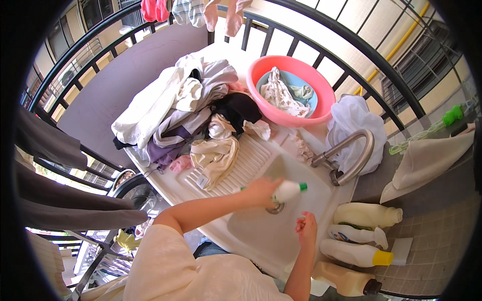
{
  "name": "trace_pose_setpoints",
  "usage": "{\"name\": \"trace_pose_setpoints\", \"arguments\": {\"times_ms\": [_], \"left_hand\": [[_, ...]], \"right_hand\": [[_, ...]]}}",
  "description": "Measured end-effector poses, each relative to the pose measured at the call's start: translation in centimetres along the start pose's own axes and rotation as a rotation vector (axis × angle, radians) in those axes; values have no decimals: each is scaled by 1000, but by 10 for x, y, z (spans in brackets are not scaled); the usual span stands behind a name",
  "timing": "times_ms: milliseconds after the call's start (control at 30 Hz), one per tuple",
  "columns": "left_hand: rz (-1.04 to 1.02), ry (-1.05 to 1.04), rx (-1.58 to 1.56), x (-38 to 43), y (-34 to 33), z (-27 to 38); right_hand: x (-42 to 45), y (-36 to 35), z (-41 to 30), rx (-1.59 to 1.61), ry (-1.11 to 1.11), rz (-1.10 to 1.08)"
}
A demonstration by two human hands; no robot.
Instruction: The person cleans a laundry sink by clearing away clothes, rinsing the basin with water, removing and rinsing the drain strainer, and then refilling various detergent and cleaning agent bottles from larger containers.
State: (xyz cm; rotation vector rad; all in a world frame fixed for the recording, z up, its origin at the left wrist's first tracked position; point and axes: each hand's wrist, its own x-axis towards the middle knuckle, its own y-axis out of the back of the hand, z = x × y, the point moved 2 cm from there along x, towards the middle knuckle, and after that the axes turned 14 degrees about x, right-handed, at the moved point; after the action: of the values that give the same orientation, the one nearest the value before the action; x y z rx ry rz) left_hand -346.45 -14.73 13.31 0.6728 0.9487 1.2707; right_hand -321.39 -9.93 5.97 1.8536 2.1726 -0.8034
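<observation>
My left hand (260,192) is closed around a white plastic bottle (288,191) with a green cap, held on its side over the laundry sink (260,235), near the drain. The bottle and hand are slightly blurred. My right hand (307,225) is over the right part of the basin, its fingers curled and no object visible in them. A cream garment (215,156) lies on the ribbed washboard beside the basin. Behind it is a large heap of clothes (158,101), white, grey, purple and black.
A pink basin (293,122) holding a blue basin with wet cloth stands at the back. A curved metal faucet (361,150) rises at the right, before a white plastic bag (356,124). Several detergent bottles (350,252) line the right edge. A black railing (320,56) runs behind.
</observation>
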Motion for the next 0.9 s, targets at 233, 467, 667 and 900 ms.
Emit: {"name": "trace_pose_setpoints", "arguments": {"times_ms": [233,467,667,900], "left_hand": [[649,390,210,-31,156,-113],[748,553,377,-18,246,-166],[647,456,444,63,244,-172],[716,585,40,146,288,-248]], "right_hand": [[-42,13,33,-210,-18,-109],[-59,8,45,-317,-30,-74],[-56,-8,49,-377,-50,-113],[-65,-17,56,-542,-45,-144]]}}
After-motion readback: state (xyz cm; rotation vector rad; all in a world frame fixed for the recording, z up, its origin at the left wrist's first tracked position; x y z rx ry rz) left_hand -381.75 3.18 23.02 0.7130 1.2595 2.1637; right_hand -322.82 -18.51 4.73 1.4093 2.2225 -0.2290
